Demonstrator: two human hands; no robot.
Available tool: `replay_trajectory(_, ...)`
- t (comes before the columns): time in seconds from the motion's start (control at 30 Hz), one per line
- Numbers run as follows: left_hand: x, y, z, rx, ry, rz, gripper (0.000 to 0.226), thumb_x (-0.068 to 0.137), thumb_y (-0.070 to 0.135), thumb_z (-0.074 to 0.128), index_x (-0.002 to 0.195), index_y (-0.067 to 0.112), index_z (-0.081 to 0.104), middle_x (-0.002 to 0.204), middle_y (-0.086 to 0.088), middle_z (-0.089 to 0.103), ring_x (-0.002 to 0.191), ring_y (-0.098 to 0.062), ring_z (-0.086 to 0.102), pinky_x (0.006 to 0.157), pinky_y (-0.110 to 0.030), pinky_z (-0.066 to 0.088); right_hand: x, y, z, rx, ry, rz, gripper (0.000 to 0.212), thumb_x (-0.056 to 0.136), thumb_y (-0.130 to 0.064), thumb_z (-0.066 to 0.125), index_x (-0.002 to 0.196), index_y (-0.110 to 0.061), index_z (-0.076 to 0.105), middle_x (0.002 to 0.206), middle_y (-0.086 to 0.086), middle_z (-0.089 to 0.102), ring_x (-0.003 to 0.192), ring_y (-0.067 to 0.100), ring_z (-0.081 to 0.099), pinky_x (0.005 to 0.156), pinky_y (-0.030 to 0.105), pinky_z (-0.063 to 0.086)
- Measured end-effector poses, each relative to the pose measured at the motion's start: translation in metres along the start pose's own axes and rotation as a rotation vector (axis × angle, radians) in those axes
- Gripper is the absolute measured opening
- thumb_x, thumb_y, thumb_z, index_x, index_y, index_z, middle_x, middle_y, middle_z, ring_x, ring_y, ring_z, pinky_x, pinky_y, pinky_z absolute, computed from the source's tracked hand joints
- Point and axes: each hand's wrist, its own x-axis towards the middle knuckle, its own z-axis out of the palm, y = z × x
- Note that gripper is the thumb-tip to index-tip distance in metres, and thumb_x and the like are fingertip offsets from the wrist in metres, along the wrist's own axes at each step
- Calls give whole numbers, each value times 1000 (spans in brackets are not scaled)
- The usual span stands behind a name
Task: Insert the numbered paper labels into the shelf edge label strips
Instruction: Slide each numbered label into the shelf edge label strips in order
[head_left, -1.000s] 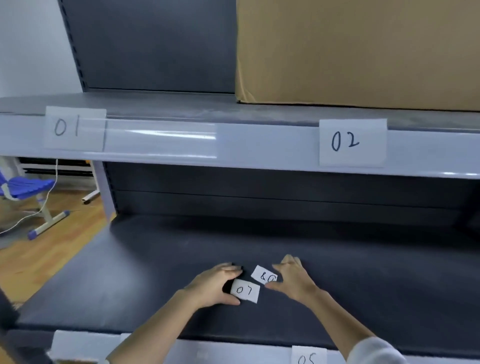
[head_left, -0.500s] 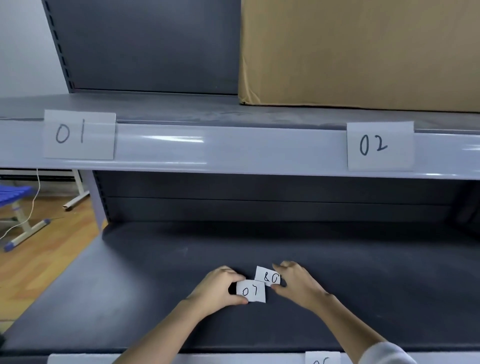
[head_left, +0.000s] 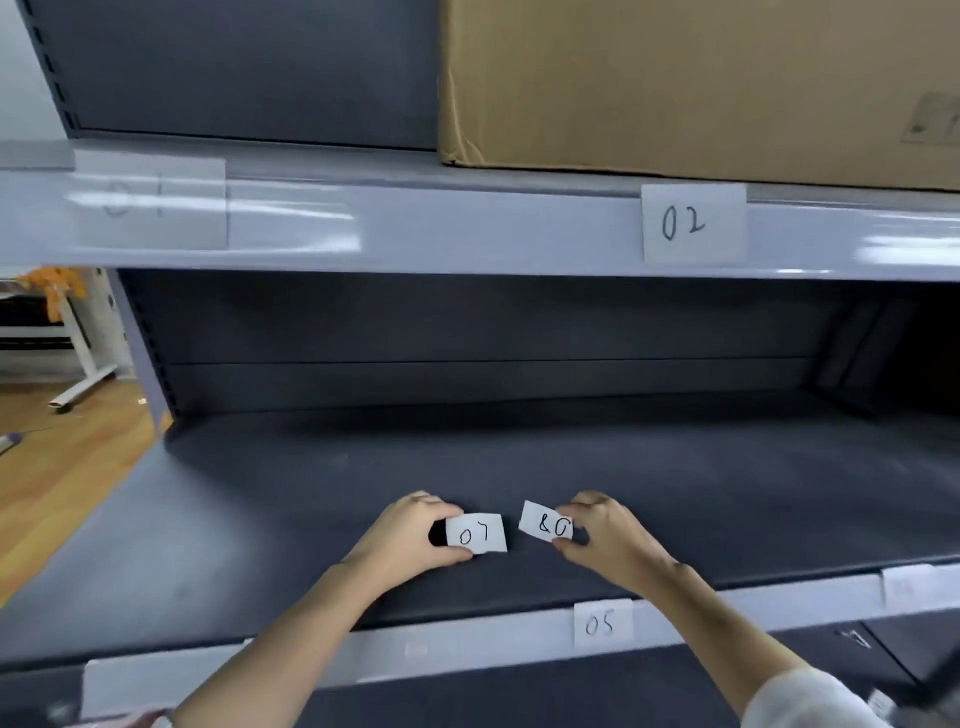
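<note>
Near the front lip of the dark grey metal shelf (head_left: 260, 519), the left hand (head_left: 410, 535) pinches the small white paper label marked 07 (head_left: 477, 533) between thumb and curled fingers, while the right hand (head_left: 608, 535) pinches the white label marked 08 (head_left: 546, 524), the two papers just apart with bare shelf open on all sides. Below, a label marked 05 (head_left: 602, 625) sits in the pale grey edge strip (head_left: 467, 647); above, a label marked 02 (head_left: 693, 224) and a blurred one, hard to read (head_left: 150, 202), sit in the upper strip (head_left: 467, 231) beneath a brown cardboard box (head_left: 675, 83) cut off by the frame.
</note>
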Motion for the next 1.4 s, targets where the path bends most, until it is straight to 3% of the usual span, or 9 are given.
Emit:
replay_trajectory(0.23, -74, 47, -7, 55, 65, -85, 43, 78, 42, 67, 115, 21, 60, 111, 5, 62, 111, -11, 48, 89, -21, 36, -73, -9, -25, 3, 10, -57, 22, 81, -21, 57, 91, -2, 62, 70, -8, 38, 77, 17, 41, 66, 23, 31)
replay_trajectory(0.4, -163, 90, 9, 8, 117, -197, 50, 76, 37, 70, 120, 16, 59, 121, 1, 61, 115, -14, 49, 88, -17, 32, -158, -12, -28, 32, -54, -96, 35, 85, -25, 57, 106, 2, 60, 101, 12, 59, 97, 25, 54, 85, 33, 45)
replay_trajectory(0.53, -228, 110, 19, 41, 60, -252, 42, 78, 36, 69, 115, 18, 62, 111, -3, 65, 101, -12, 51, 84, -25, 39, -213, -18, -21, 52, -128, -148, 26, 84, -26, 58, 99, -6, 63, 91, 7, 56, 83, 19, 49, 77, 30, 44)
replay_trajectory(0.7, -269, 114, 16, 56, 24, -340, 45, 80, 36, 67, 119, 16, 59, 116, -3, 63, 109, -18, 51, 86, -26, 39, -237, -27, -17, 55, -147, -159, 23, 84, -26, 57, 95, -7, 64, 92, 9, 57, 79, 17, 46, 72, 28, 42)
replay_trajectory(0.8, -274, 105, 19, 67, 8, -345, 45, 80, 36, 66, 120, 16, 58, 117, -4, 62, 109, -17, 50, 76, -18, 36, -237, -35, -4, 74, -159, -161, 24, 85, -25, 56, 102, -10, 64, 88, 2, 50, 79, 14, 44, 70, 21, 36)
replay_trajectory(1.03, -257, 45, 40, 6, -95, -368, 47, 78, 38, 68, 119, 17, 59, 115, -2, 62, 107, -14, 52, 89, -24, 39, -206, -43, 51, 35, -244, -78, 25, 85, -27, 53, 104, -14, 62, 88, -1, 45, 81, 15, 42, 59, 12, 32)
replay_trajectory(1.13, -241, 16, 53, 2, -129, -367, 46, 78, 39, 67, 118, 19, 59, 115, 0, 62, 108, -13, 52, 91, -24, 39, -188, -35, 77, 31, -236, -44, 25, 84, -28, 52, 100, -13, 63, 82, -1, 45, 79, 14, 41, 62, 18, 33)
replay_trajectory(1.27, -222, -15, 74, -25, -186, -386, 46, 78, 39, 66, 119, 19, 59, 112, 3, 61, 107, -12, 52, 91, -23, 39, -169, -19, 108, 46, -264, -10, 28, 84, -31, 52, 100, -11, 62, 69, -12, 34, 77, 13, 39, 55, 11, 30)
replay_trajectory(1.4, -201, -46, 103, -24, -168, -384, 46, 79, 42, 65, 120, 21, 57, 105, 11, 53, 108, -9, 51, 87, -18, 37, -144, 0, 141, 24, -301, -47, 33, 85, -32, 52, 109, -11, 61, 72, -14, 37, 79, 11, 39, 62, 16, 33)
